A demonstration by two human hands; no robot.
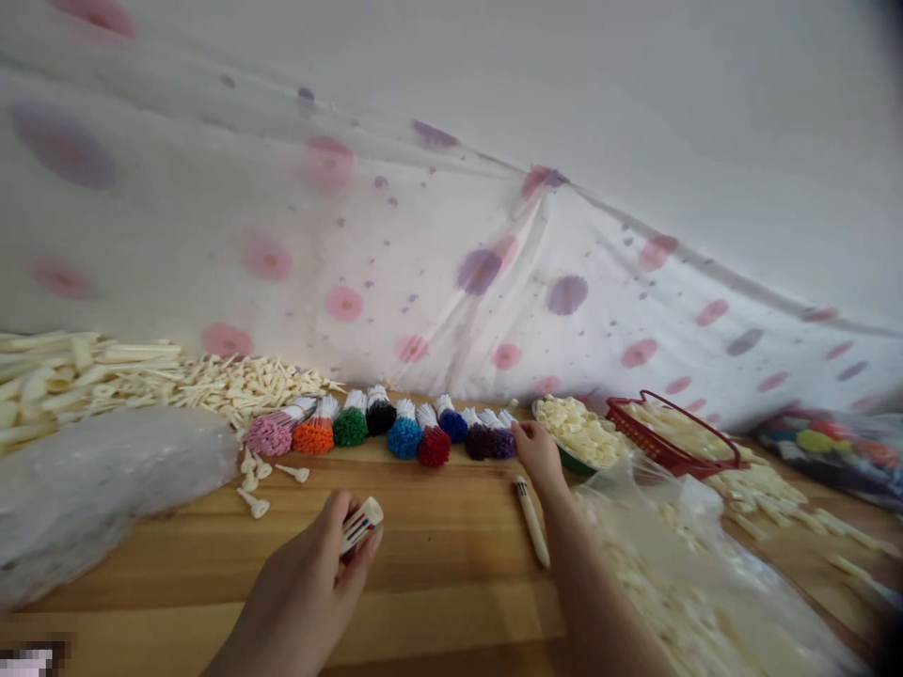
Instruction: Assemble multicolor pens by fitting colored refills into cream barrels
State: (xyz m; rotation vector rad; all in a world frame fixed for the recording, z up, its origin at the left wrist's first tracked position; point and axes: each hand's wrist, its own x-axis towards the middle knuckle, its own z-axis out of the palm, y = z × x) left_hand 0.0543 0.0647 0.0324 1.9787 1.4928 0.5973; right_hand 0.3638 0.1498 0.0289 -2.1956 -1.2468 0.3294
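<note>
My left hand (317, 564) is closed around a short cream multicolour pen barrel (362, 525), whose slotted end with dark, blue and red sliders points up and right. At the right end of a row of tied refill bundles, my right hand (537, 456) has its fingers pinched together against the purple-tipped bundle (503, 442). What those fingertips hold, if anything, is hidden. The row also includes a pink bundle (269, 434), an orange bundle (314, 432), a dark red bundle (433, 445) and several others. Below my right hand a cream multicolour pen (531, 527) lies on the wooden table (437, 583).
Cream plastic parts (246, 385) are heaped at the back left, behind a clear plastic bag (127, 498). Several small cone-shaped pieces (254, 503) lie nearby. On the right are a green-rimmed bowl (575, 463), a red basket (656, 447) and a bag of pale parts (670, 564).
</note>
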